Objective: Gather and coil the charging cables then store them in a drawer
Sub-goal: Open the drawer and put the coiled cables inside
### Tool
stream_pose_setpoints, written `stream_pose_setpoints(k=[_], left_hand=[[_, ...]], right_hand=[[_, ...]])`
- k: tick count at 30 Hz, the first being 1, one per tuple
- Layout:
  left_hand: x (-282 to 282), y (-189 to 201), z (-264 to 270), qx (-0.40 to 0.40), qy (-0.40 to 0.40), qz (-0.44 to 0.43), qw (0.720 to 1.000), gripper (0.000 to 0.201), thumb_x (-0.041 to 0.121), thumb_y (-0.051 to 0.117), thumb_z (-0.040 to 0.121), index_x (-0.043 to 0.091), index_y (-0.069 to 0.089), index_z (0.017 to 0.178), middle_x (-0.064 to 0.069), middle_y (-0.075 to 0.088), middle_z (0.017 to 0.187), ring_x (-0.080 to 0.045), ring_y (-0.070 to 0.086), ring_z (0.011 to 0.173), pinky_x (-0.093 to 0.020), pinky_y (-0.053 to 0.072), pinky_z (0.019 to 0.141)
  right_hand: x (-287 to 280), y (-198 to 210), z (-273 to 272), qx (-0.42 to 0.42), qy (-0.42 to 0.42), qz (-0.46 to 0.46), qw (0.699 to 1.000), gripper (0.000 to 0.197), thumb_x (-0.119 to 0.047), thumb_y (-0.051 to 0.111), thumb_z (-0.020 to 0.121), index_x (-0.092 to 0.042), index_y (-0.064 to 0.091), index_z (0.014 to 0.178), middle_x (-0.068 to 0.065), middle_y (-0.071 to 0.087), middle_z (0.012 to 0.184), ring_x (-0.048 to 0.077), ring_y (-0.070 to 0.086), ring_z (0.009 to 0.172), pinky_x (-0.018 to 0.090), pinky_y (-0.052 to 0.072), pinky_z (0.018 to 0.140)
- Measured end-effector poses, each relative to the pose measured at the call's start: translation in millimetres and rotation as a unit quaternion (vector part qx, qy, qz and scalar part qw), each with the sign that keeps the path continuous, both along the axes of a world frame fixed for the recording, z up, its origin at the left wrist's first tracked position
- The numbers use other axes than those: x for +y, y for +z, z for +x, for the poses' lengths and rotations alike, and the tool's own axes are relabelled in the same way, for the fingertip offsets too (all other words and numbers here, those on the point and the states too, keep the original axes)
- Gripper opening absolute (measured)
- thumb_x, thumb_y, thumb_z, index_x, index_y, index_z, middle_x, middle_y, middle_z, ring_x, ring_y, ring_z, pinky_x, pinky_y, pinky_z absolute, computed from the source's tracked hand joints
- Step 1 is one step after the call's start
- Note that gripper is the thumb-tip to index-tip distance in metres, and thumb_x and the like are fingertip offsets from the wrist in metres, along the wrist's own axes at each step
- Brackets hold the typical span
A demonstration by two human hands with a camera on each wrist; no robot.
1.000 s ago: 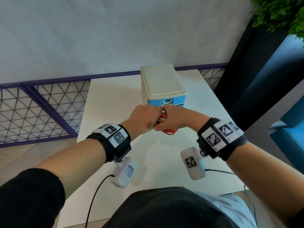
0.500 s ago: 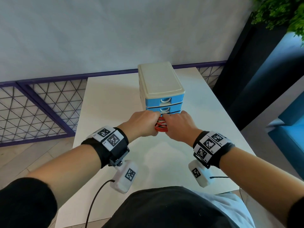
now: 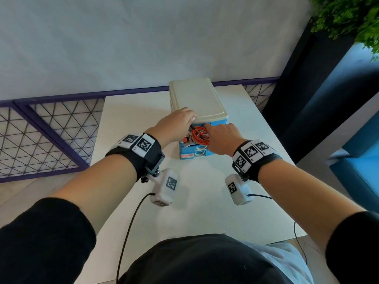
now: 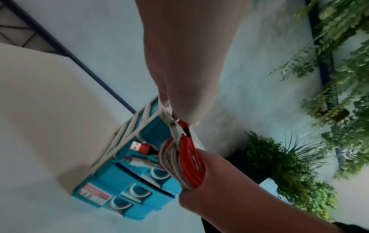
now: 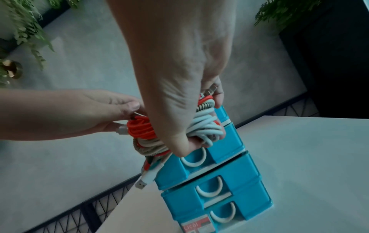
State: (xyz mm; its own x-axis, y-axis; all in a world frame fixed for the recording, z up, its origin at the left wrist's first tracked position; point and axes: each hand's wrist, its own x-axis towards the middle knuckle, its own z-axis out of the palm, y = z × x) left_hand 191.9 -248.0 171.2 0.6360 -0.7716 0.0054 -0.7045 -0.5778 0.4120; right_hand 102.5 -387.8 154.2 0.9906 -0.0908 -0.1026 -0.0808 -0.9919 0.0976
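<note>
A coiled bundle of red, white and grey braided charging cables (image 3: 200, 137) hangs over the pulled-out top drawer (image 4: 151, 130) of a small blue drawer unit with a cream lid (image 3: 196, 99). My right hand (image 3: 220, 138) grips the coil (image 5: 205, 126) from the right, fingers wrapped round it. My left hand (image 3: 176, 124) pinches cable ends at the top left of the bundle (image 4: 185, 160). A red USB plug (image 4: 139, 147) and a white plug lie in the drawer. Another white plug (image 5: 142, 182) dangles below the coil.
The drawer unit (image 5: 219, 189) stands on a white table (image 3: 127, 124), its two lower drawers (image 3: 202, 153) shut. A purple mesh fence (image 3: 51, 130) runs behind and to the left. Green plants (image 3: 348, 15) and a dark panel stand to the right.
Both hands lifted the cable bundle from the table in front of the unit up to the top drawer, which now stands pulled out. My left hand reaches to the lid's front edge.
</note>
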Motion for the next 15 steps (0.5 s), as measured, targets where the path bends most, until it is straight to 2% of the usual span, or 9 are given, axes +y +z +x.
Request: stream_pose_setpoints(k=[3,5,7,10,12,15], left_hand=[[0,3,8,-0.016,0.005,0.010,1.000,0.030,0.006,0.038,0.095,0.011,0.059,0.117,-0.007,0.056,0.120,-0.026,0.055,0.107,-0.043,0.045,0.092],[-1,4,12,-0.020,0.009,0.016,1.000,0.029,0.003,0.045,0.092,0.013,0.062,0.114,-0.006,0.058,0.117,-0.026,0.056,0.107,-0.043,0.046,0.091],[-3,5,12,-0.029,0.011,0.023,0.999,0.025,0.013,0.057,0.089,0.012,0.062,0.114,-0.005,0.058,0.115,-0.024,0.056,0.106,-0.041,0.047,0.089],[-6,5,7,-0.055,0.004,0.051,0.997,0.046,0.026,0.076,0.074,0.013,0.056,0.113,-0.003,0.054,0.114,-0.022,0.053,0.104,-0.042,0.049,0.082],[-8,2,5,-0.057,0.005,0.066,0.996,0.053,0.030,0.080,0.068,0.013,0.053,0.111,-0.003,0.051,0.113,-0.022,0.050,0.103,-0.043,0.050,0.079],[-10,1,5,-0.045,-0.011,0.102,0.994,0.064,0.036,0.078,0.062,0.015,0.050,0.115,-0.003,0.049,0.115,-0.023,0.049,0.108,-0.045,0.050,0.085]], right_hand=[[-2,15,-8,0.044,0.006,0.013,0.999,0.041,-0.025,0.055,0.081,-0.019,0.046,0.121,0.003,0.064,0.095,0.025,0.056,0.078,0.031,0.041,0.066],[-5,27,-16,0.087,0.020,0.007,0.996,0.037,-0.025,0.058,0.078,-0.020,0.049,0.113,-0.003,0.057,0.084,0.021,0.052,0.073,0.030,0.040,0.064],[-6,41,-24,0.128,0.029,0.004,0.991,0.036,-0.026,0.062,0.076,-0.023,0.050,0.111,-0.008,0.052,0.077,0.017,0.051,0.069,0.028,0.038,0.063],[-8,63,-33,0.176,0.019,0.053,0.983,0.038,-0.021,0.064,0.075,-0.022,0.052,0.111,-0.010,0.055,0.072,0.008,0.052,0.063,0.025,0.038,0.058],[-10,80,-37,0.190,0.010,0.081,0.978,0.037,-0.018,0.065,0.076,-0.022,0.054,0.111,-0.010,0.057,0.070,0.006,0.053,0.061,0.023,0.038,0.055],[-15,106,-39,0.164,-0.006,0.114,0.980,0.033,-0.015,0.065,0.077,-0.025,0.053,0.107,-0.009,0.060,0.069,0.005,0.056,0.060,0.020,0.037,0.051]])
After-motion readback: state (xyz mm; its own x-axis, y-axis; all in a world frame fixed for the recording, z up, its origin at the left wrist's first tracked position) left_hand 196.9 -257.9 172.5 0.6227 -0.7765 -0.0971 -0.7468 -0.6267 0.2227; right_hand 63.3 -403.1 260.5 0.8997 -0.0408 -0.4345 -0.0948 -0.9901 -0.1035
